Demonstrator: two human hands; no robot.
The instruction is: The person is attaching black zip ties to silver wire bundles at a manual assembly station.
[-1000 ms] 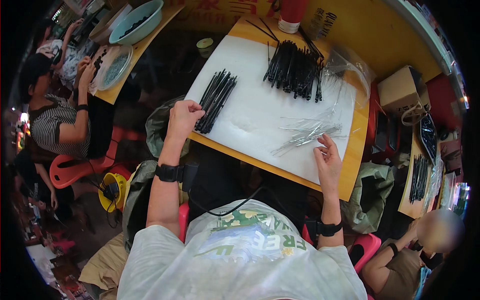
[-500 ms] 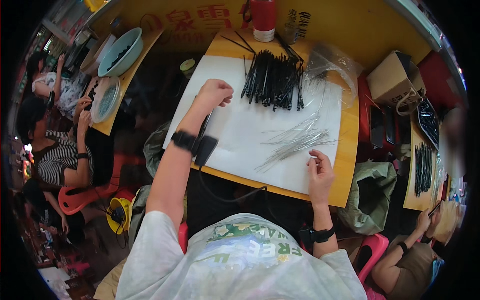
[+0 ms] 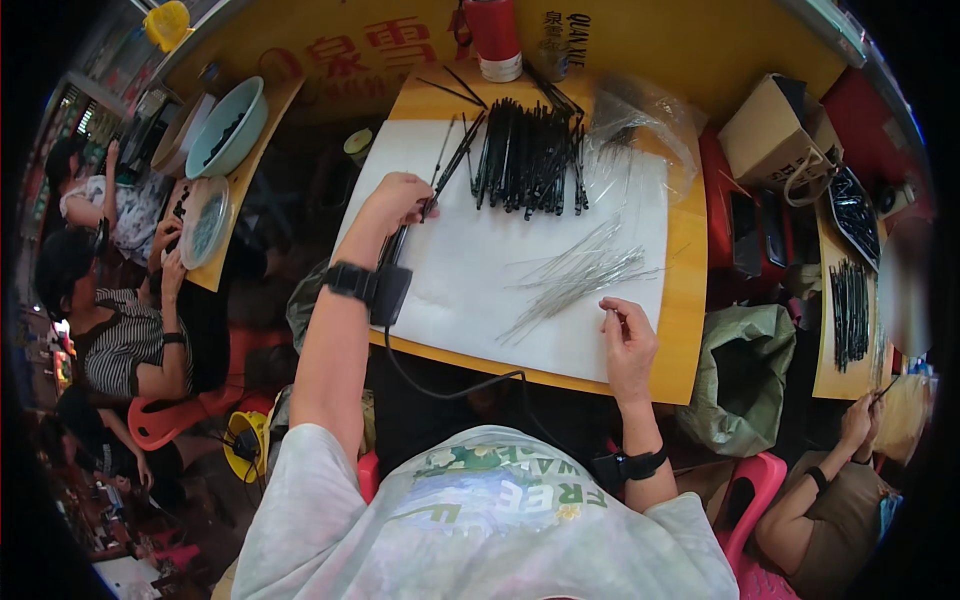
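My left hand (image 3: 398, 200) is closed on thin black rods (image 3: 458, 150) over the left part of the white sheet (image 3: 450, 270). The rods slant up and away from its fingertips. Just to the right, a dense bundle of black rods (image 3: 528, 155) lies at the sheet's far side. Nearer to me is a loose, crisscrossed heap of thin silvery wires (image 3: 585, 275). Beside that heap, at the sheet's near right, my right hand (image 3: 628, 340) is pinched, thumb against fingers; whatever is between them is too small to make out.
Behind the bundle stand a red tumbler (image 3: 492, 40) and a clear plastic bag (image 3: 650, 120). An open green sack (image 3: 740, 375) is right of the table. A cable (image 3: 450, 393) hangs from my left wrist device. Other people sit at side tables, left and right.
Black rods now show in my left hand, where none were visible before. My right hand keeps its pinch near the wires. The whole view has shifted slightly.
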